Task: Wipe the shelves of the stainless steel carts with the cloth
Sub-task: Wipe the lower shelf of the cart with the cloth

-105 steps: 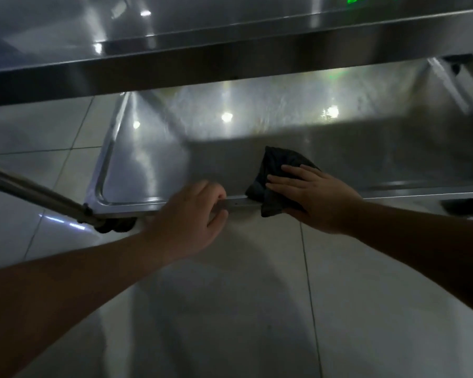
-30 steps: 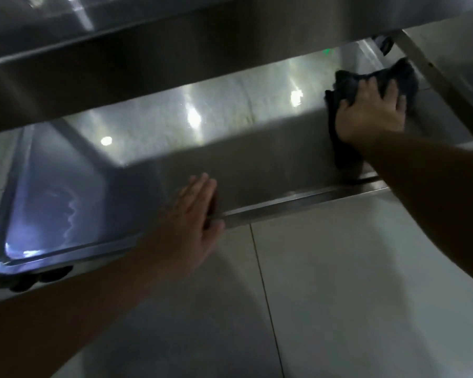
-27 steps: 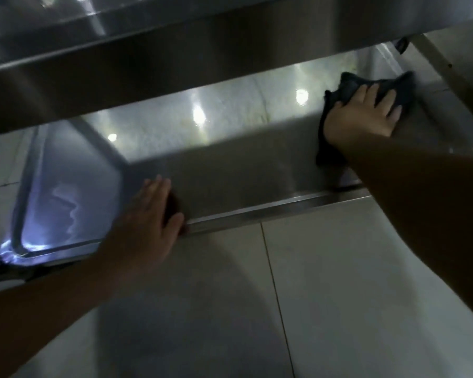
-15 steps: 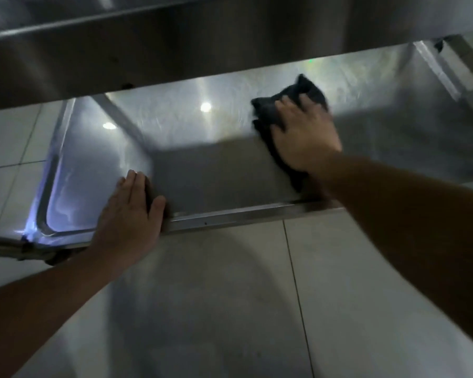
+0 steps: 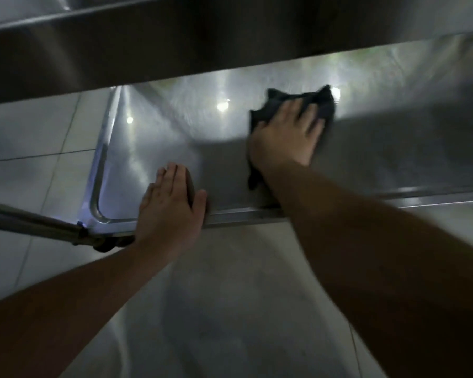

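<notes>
The right hand (image 5: pixel 284 135) is pressing flat on the dark cloth (image 5: pixel 321 105), its grip released with fingers spread over the fabric, which is lying on the cart's lower shelf (image 5: pixel 393 148) toward the middle. The left hand (image 5: pixel 170 208) is resting flat, grip released too, on that shelf's near rim by the left corner. An upper shelf (image 5: pixel 202 45) is overhanging them, and tiled floor (image 5: pixel 243 296) is lying beneath the arms.

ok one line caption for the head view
Right hand presses cloth on lower cart shelf; left hand steadies its rim.
</notes>
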`<state>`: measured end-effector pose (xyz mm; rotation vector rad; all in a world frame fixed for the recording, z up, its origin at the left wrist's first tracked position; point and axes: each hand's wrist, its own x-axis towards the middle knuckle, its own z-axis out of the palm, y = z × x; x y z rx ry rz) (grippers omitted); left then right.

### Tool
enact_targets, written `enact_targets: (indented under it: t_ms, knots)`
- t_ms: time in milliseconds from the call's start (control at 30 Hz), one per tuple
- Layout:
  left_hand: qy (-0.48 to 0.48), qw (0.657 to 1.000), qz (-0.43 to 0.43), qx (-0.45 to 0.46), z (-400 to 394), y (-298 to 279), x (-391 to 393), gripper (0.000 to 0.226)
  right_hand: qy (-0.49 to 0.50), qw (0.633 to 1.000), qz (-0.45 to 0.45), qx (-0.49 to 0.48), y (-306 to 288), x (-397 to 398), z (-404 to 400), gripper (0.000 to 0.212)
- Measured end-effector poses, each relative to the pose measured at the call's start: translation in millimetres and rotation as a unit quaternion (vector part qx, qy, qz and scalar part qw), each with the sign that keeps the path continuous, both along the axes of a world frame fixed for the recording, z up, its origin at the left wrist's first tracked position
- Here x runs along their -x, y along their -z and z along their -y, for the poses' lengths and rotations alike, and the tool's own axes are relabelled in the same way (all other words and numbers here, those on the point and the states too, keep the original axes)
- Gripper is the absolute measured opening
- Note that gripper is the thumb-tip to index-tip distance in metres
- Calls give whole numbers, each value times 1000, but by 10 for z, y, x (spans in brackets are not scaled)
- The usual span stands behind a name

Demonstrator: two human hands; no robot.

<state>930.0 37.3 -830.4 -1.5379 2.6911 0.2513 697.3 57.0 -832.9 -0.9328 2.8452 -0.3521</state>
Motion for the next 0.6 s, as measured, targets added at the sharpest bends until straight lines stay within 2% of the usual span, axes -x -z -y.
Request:
enact_targets:
  t_ms: [133,233,300,400,467,533,600]
  knots:
    - [8,1000,-7,-27,27,-9,-27,74,-215,977,1,2,-66,-391,338,73]
    - [12,998,-36,-53,78,-14,-77,75,-273,962,-13,23,-54,-48,47,67]
    - [18,997,-55,-48,101,-21,-155,77,-230,972,-42,34,-27,318,-247,62]
    - [17,999,-45,-4,171,-24,-371,84,-42,998,-32,42,-30,744,-630,63]
    - [-9,999,-42,8,250,-21,-519,81,46,999,-11,9,-38,757,-674,69]
    - [-36,999,-27,13,310,-11,-636,78,87,996,-2,-7,-36,577,-552,72]
    - [-41,999,9,5,354,12,-717,80,75,997,-4,-1,-39,247,-324,74]
